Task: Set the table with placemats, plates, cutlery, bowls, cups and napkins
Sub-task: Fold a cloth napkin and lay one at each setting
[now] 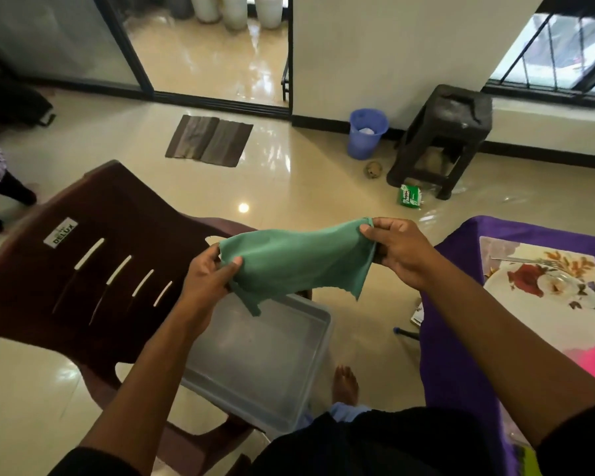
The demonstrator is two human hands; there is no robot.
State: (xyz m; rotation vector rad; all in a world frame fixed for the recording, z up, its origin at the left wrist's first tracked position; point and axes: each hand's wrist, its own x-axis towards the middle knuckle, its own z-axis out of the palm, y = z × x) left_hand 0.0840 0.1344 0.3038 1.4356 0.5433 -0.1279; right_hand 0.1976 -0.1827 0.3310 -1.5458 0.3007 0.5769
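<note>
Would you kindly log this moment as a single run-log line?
step: unfolding napkin | left hand: grips green napkin | right hand: pinches napkin corner | below: clear tub on chair

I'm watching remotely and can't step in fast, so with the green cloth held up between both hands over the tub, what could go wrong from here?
1. The green napkin is only pinched at its edges by the left hand and right hand; a loosened grip could drop it into the clear tub or onto the floor.
2. Swinging it toward the table, its hanging corner might catch the fork on the plate.
</note>
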